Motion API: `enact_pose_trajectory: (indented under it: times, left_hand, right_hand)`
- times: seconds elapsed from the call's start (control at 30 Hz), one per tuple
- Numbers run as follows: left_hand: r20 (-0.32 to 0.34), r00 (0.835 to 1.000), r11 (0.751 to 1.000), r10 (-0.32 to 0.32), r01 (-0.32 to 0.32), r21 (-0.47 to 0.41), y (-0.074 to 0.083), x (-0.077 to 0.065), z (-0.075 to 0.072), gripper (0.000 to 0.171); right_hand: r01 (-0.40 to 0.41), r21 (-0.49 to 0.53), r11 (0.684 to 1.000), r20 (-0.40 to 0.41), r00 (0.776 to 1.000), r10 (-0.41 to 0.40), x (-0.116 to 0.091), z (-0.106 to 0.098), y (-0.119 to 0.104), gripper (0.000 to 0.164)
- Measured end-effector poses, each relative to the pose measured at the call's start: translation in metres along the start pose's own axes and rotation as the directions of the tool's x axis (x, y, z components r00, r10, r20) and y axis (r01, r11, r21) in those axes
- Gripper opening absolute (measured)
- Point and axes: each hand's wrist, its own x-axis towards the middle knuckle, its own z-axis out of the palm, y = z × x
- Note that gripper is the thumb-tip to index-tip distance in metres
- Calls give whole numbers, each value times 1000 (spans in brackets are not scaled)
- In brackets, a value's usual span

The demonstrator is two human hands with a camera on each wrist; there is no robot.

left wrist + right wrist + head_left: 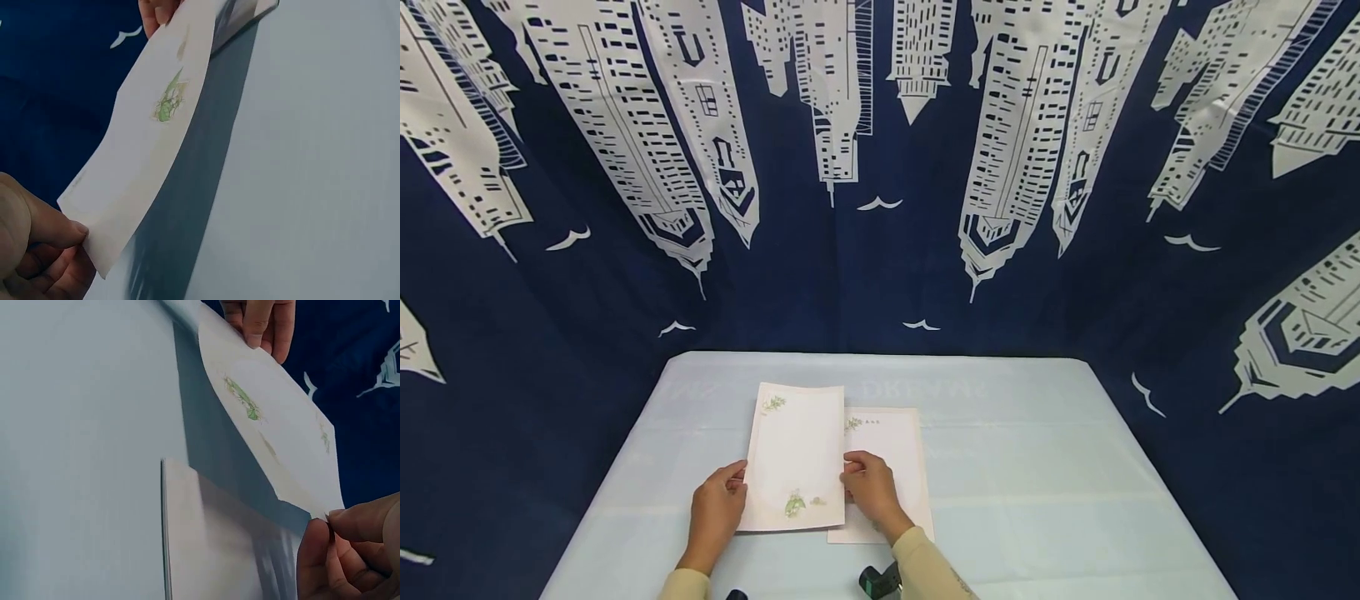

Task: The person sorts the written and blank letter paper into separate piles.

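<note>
A sheet of cream paper (pixel 796 450) with small green plant prints is held up over the table by both hands. My left hand (pixel 718 505) pinches its left edge between thumb and fingers, seen close in the left wrist view at the thumb (pixel 59 228). On the opposite edge, my right hand (pixel 872 490) pinches the paper, thumb against forefinger in the right wrist view (pixel 356 550). Partly behind the sheet and the right hand lies a pad of matching paper (pixel 898 475); its stacked edge shows in the right wrist view.
The white-covered table (pixel 1037 467) spans the middle. A dark blue cloth (pixel 820 275) with white building and bird prints hangs behind and around it. A small black device (pixel 880 579) sits by the right sleeve at the near edge.
</note>
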Motion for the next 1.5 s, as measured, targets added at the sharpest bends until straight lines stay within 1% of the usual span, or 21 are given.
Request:
enact_pose_trajectory:
  times: [0.1, 0.23, 0.3, 0.47, 0.6, 0.7, 0.8, 0.9, 1.1, 1.2, 1.37, 1.43, 1.5]
  left_hand:
    - [14, 1000, 1000, -11, 11, 13, -7, 2, -6, 33]
    - [37, 999, 1000, -14, 13, 26, -15, 4, -11, 31]
    - [39, 999, 999, -16, 15, 37, -18, 5, -13, 31]
    - [36, 999, 997, -15, 12, 74, -23, 6, -15, 30]
    - [49, 999, 995, -20, 15, 99, -24, 8, -12, 30]
    - [48, 998, 992, -28, 21, 126, -25, 8, -12, 29]
    - [49, 998, 988, -35, 27, 155, -26, 7, -13, 28]
    - [52, 997, 984, -57, 47, 170, -26, 6, -12, 29]
    - [34, 991, 972, -128, 119, 201, -25, 6, -7, 35]
    - [29, 990, 974, -135, 127, 189, -23, 6, -5, 34]
    - [45, 994, 982, -103, 94, 164, -15, 4, -4, 31]
    - [65, 995, 987, -77, 67, 149, -11, 2, -1, 29]
    - [93, 995, 990, -47, 34, 133, -5, -1, 4, 28]
  right_hand:
    - [-5, 6, 1000, 24, 1000, 5, 1, 10, -2, 28]
    - [-7, -13, 1000, 45, 999, 8, 2, 20, -3, 27]
    - [-1, -24, 1000, 51, 999, 2, 2, 25, -2, 26]
    - [31, -85, 996, 70, 997, -25, 0, 33, -2, 27]
    - [35, -137, 990, 83, 996, -24, -2, 32, -3, 29]
    - [40, -178, 983, 107, 994, -21, -4, 32, -4, 31]
    - [58, -230, 971, 125, 992, -29, -5, 31, -6, 31]
    - [73, -267, 961, 124, 991, -41, -6, 31, -6, 29]
    - [98, -274, 957, 109, 992, -71, -8, 21, -4, 26]
    - [99, -272, 957, 83, 993, -79, -10, 12, -2, 26]
    - [120, -263, 957, 32, 993, -116, -14, -5, 0, 25]
    - [115, -266, 957, 10, 993, -117, -15, -14, 0, 26]
    - [92, -271, 958, -14, 995, -100, -15, -24, 2, 27]
